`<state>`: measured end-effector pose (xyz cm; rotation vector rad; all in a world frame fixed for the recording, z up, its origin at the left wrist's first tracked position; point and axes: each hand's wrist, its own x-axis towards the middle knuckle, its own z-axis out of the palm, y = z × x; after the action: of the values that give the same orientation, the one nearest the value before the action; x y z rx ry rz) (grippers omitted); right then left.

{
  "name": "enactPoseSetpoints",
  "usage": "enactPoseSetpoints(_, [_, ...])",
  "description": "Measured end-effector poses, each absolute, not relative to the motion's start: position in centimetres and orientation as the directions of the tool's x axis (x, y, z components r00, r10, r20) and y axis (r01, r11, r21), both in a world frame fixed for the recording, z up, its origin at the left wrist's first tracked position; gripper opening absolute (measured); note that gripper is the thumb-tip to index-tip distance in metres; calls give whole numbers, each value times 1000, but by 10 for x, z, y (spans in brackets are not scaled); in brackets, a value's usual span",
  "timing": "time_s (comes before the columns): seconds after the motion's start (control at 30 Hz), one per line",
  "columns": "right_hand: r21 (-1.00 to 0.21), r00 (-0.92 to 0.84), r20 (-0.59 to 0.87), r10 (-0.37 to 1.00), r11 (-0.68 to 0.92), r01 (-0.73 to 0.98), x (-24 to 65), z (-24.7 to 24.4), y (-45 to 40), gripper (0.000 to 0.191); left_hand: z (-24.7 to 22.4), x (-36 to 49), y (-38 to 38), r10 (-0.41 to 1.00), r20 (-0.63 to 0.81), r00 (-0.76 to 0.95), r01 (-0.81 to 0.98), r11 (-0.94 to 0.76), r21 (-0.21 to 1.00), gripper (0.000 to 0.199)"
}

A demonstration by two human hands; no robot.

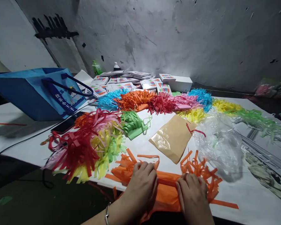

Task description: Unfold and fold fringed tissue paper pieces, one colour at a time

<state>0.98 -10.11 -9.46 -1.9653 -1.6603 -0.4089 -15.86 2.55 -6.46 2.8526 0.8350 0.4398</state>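
Note:
A sheet of orange tissue paper (168, 197) with fringed ends lies at the table's front edge, part of it hanging toward me. My left hand (142, 184) presses its curled fingers onto the paper's left part, beside one fringe (124, 165). On the right part, my right hand (192, 192) grips the same paper, its fingers bent over a folded band. The other fringe (212, 179) spreads out beyond that hand. Just past the paper lies a brown paper envelope (172, 139) with a thin red strip on it. Both thumbs are mostly hidden.
Left of my hands lies a pile of red, pink and yellow fringes (84, 150), near a green bundle (133, 124). Crumpled clear plastic (219, 143) sits at right. Behind are coloured tassels (135, 99), stacked printed boxes (128, 79) and a blue bag (30, 93). A cable (25, 141) crosses the left side.

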Motion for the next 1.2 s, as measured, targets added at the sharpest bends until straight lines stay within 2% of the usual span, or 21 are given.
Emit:
enactPoseSetpoints(0.1, [-125,245,475,845,-211,970,7,-91,-97,23,-56,-152,26,595,169,786,571,-803,170,6])
enactPoseSetpoints(0.13, [-112,241,472,848,-214,970,7,-91,-95,22,-55,-152,29,574,170,801,549,-818,172,2])
enactPoseSetpoints(0.17, [-110,234,475,848,-207,972,7,-90,-95,21,-55,-153,31,527,178,831,498,-847,185,7])
enactPoseSetpoints(0.27, [-157,237,486,841,-183,971,7,-91,-96,21,-58,-159,40,346,218,913,297,-927,229,22])
enactPoseSetpoints(0.4, [-269,245,522,817,-115,956,2,-91,-95,20,-59,-163,46,229,282,932,185,-967,174,11])
enactPoseSetpoints(0.47, [-275,213,532,820,-71,959,2,-91,-93,23,-59,-164,47,175,282,943,140,-980,140,10])
enactPoseSetpoints(0.53, [-202,208,541,815,-114,973,6,-93,-92,27,-60,-164,47,161,301,940,128,-984,126,10])
enactPoseSetpoints(0.63, [-21,275,615,739,-334,942,20,-96,-93,31,-64,-164,47,173,377,910,133,-983,129,6])
enactPoseSetpoints(0.7, [37,285,667,688,-413,910,28,-96,-96,29,-66,-164,46,181,411,894,139,-982,131,9])
enactPoseSetpoints(0.77, [11,260,659,706,-355,935,30,-93,-97,25,-67,-165,45,185,421,888,143,-981,131,11])
enactPoseSetpoints(0.87, [-108,183,563,806,-148,983,23,-86,-93,31,-66,-165,44,177,396,901,132,-981,140,7])
enactPoseSetpoints(0.93, [-176,160,494,855,-82,981,18,-81,-87,27,-67,-165,44,175,398,901,126,-981,148,6])
enactPoseSetpoints(1.0, [-202,158,441,884,-73,977,15,-78,-80,20,-70,-165,44,181,409,894,123,-979,165,6])
enactPoseSetpoints(1.07, [-196,141,423,895,-62,979,15,-78,-76,24,-73,-166,44,190,412,891,125,-976,179,8])
enactPoseSetpoints(1.2, [-182,211,482,850,-139,973,21,-79,-76,26,-74,-165,44,194,424,885,127,-975,183,7])
